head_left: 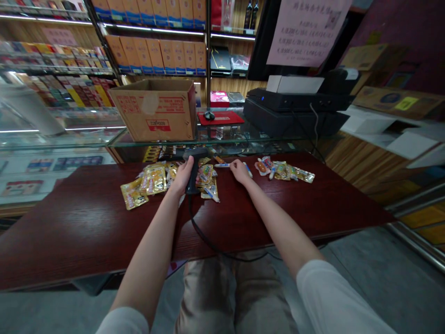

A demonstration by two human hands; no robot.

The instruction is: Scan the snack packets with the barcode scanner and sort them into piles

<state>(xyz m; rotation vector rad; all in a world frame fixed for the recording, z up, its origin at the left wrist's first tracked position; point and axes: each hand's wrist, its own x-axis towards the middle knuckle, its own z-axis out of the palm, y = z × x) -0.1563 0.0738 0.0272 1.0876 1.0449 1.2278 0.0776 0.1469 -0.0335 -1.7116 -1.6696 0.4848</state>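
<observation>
My left hand (183, 175) is wrapped round the handle of a black barcode scanner (193, 178), its head pointing away from me over the dark red table. Gold snack packets (155, 180) lie heaped to its left. More gold packets (206, 176) and a blue-and-white stick (212, 194) lie just right of the scanner. My right hand (239, 171) is closed, its fingertips pinching the end of another slim blue-and-white stick (222, 165) on the table. A separate group further right has a wrapped sausage (261, 167) and several gold packets (283, 171).
The scanner's cable (208, 241) trails over the table's front edge. Behind the table stand an open cardboard box (158, 113), a mouse (209, 115) on a red mat (225, 118) and a black cash drawer (278, 116). Stocked shelves (153, 32) line the back.
</observation>
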